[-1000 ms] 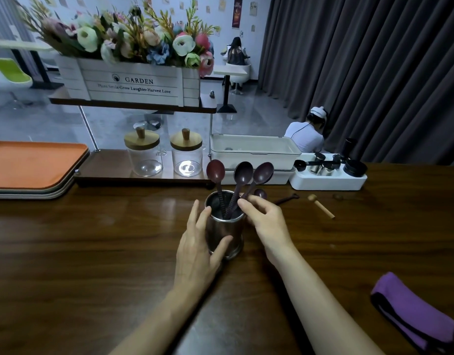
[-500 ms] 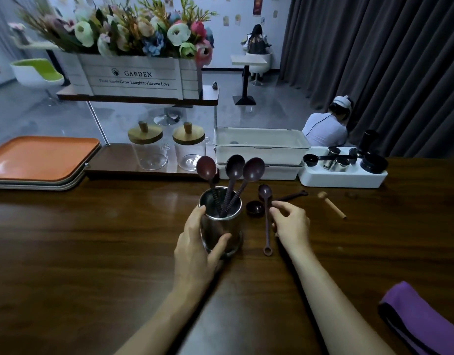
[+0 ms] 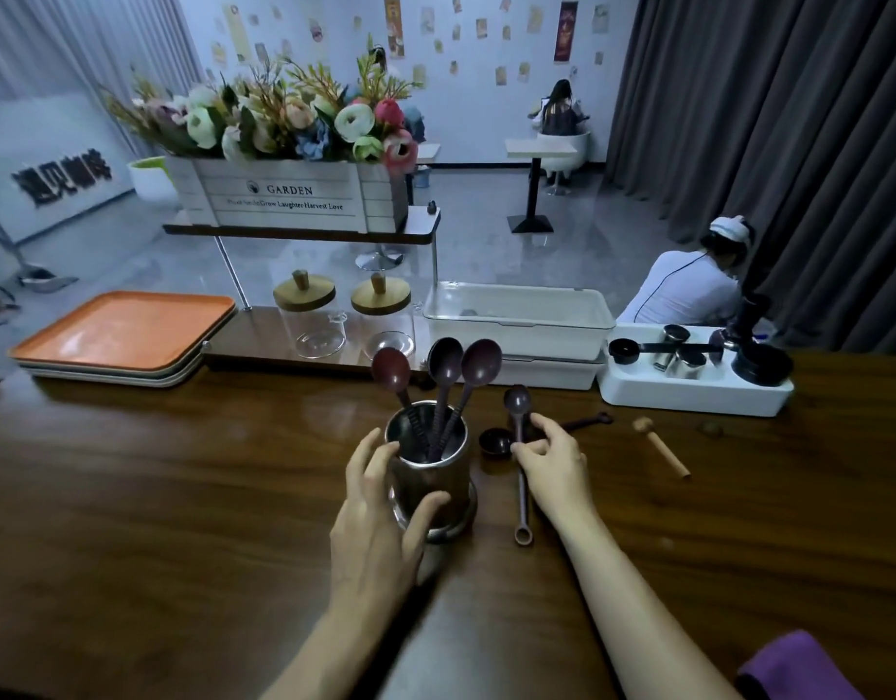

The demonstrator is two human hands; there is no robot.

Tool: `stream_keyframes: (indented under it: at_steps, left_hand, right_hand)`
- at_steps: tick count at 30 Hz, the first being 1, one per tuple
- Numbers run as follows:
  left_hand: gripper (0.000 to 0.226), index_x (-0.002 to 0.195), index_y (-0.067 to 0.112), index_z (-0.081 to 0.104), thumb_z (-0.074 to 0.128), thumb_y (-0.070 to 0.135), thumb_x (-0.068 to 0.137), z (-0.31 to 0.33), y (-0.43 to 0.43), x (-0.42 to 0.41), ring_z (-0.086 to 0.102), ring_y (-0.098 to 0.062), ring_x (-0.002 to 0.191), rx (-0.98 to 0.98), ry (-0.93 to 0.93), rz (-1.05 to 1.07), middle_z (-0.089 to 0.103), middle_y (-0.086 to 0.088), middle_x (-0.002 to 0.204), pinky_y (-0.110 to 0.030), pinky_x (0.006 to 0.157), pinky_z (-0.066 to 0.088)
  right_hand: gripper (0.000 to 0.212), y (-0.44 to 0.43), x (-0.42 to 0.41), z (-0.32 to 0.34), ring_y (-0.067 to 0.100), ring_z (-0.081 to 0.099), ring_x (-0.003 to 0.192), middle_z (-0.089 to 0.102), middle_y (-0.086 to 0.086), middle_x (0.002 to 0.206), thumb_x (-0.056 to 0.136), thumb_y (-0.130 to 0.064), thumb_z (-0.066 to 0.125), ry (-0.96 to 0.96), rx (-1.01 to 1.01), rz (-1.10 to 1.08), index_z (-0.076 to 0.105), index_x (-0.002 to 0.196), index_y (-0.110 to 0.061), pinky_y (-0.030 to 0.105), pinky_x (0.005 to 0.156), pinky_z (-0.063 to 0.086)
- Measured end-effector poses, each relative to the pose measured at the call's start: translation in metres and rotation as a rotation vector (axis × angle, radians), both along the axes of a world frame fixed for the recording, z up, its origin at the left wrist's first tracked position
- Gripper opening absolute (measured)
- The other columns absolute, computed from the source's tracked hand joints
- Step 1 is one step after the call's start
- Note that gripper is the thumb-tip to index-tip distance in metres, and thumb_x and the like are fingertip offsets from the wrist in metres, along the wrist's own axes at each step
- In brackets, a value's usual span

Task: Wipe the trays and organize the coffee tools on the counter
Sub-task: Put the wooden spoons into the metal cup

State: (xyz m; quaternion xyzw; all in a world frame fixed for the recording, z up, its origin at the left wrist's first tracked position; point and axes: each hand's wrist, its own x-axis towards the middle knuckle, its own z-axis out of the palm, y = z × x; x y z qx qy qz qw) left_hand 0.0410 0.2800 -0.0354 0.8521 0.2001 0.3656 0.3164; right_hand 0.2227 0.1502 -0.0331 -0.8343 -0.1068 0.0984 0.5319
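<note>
**Q:** Where is the metal cup [image 3: 428, 477]?
**A:** On the desk [image 3: 183, 497], near centre. Three brown spoons [image 3: 445, 361] stand in it.

**Q:** What is the grip state?
**A:** The left hand [image 3: 380, 517] grip curls round the cup wall. The right hand [image 3: 557, 462] grip pinches the handle of a loose measuring spoon [image 3: 520, 477], just right of the cup.

**Q:** What is around them?
**A:** A small scoop [image 3: 493, 441] lies between cup and right hand. The wooden stick [image 3: 660, 447] lies farther right, the orange trays [image 3: 117, 328] are stacked far left, and the purple cloth [image 3: 794, 669] is near right.
</note>
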Motion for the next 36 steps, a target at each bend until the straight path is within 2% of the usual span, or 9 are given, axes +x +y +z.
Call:
stream_keyframes:
  at_steps: [3,7,11,15,20,24,28,31,36]
  left_hand:
    - [0.078,0.153,0.04,0.026,0.061,0.063,0.086,0.004,0.008,-0.001,0.06,-0.023,0.125,-0.047,0.015,-0.066,0.025,0.019,0.163,-0.043,0.088,0.057]
    - [0.099,0.157,0.054,0.012,0.078,0.048,0.084,0.006,0.018,0.0,0.048,-0.007,0.139,-0.256,0.084,-0.177,0.044,0.024,0.153,-0.049,0.107,0.049]
    - [0.1,0.155,0.054,0.019,0.084,0.036,0.081,0.008,0.017,0.002,0.048,0.002,0.136,-0.291,0.107,-0.155,0.047,0.035,0.144,-0.043,0.11,0.048]
    - [0.099,0.146,0.064,0.024,0.087,0.036,0.076,0.011,0.02,0.004,0.047,0.015,0.126,-0.25,0.13,-0.146,0.041,0.056,0.127,-0.038,0.107,0.05]
    - [0.099,0.149,0.049,0.033,0.091,0.044,0.069,0.021,0.034,0.006,0.049,0.006,0.127,-0.195,0.147,-0.194,0.047,0.043,0.129,-0.026,0.107,0.046]
    - [0.1,0.152,0.04,0.032,0.09,0.044,0.07,0.023,0.037,0.005,0.052,-0.002,0.13,-0.197,0.14,-0.24,0.058,0.017,0.141,-0.022,0.105,0.044]
    - [0.1,0.153,0.038,0.032,0.088,0.051,0.071,0.02,0.043,0.007,0.054,-0.004,0.13,-0.157,0.141,-0.26,0.057,0.017,0.144,-0.027,0.105,0.047]
    - [0.1,0.154,0.034,0.032,0.087,0.051,0.072,0.017,0.044,0.008,0.056,-0.007,0.129,-0.115,0.129,-0.265,0.055,0.015,0.145,-0.025,0.099,0.047]
    - [0.099,0.152,0.033,0.035,0.086,0.054,0.071,0.012,0.046,0.011,0.057,-0.009,0.129,-0.058,0.096,-0.245,0.055,0.014,0.145,-0.028,0.093,0.049]
  right_hand:
    - [0.052,-0.003,-0.003,0.011,0.011,0.057,0.06,0.066,-0.003,0.066,0.093,-0.012,0.068,0.052,0.145,0.047,0.056,0.143,-0.018,0.032,0.064,0.048]
    - [0.052,-0.012,-0.014,0.041,0.008,0.046,0.049,0.056,0.007,0.071,0.095,-0.002,0.063,0.101,0.34,0.099,0.052,0.144,-0.012,0.022,0.043,0.041]
    - [0.049,-0.021,-0.03,0.074,0.007,0.049,0.051,0.055,0.014,0.081,0.096,0.0,0.061,0.105,0.526,0.115,0.051,0.143,-0.01,0.018,0.043,0.045]
    - [0.035,-0.016,-0.037,0.098,0.011,0.048,0.053,0.053,0.008,0.071,0.096,-0.003,0.062,0.079,0.705,0.03,0.059,0.129,-0.014,0.019,0.044,0.047]
    - [0.021,0.011,-0.049,0.113,0.007,0.052,0.056,0.054,0.006,0.075,0.099,-0.001,0.057,-0.038,0.827,-0.179,0.059,0.118,-0.01,0.019,0.046,0.05]
    - [0.019,0.033,-0.059,0.108,0.005,0.056,0.056,0.057,0.009,0.089,0.101,-0.005,0.055,-0.18,0.716,-0.263,0.053,0.12,-0.008,0.024,0.052,0.056]
    - [0.008,0.051,-0.067,0.085,0.014,0.058,0.058,0.063,0.002,0.079,0.096,-0.007,0.06,-0.252,0.441,-0.229,0.06,0.097,-0.015,0.031,0.051,0.051]
    - [0.011,0.052,-0.071,0.07,0.012,0.064,0.072,0.068,-0.006,0.074,0.087,-0.02,0.07,-0.244,0.159,-0.211,0.064,0.078,-0.023,0.03,0.066,0.049]
    - [0.008,0.047,-0.075,0.068,0.013,0.067,0.088,0.072,-0.007,0.087,0.082,-0.026,0.075,-0.14,0.114,-0.142,0.068,0.087,-0.024,0.034,0.082,0.052]
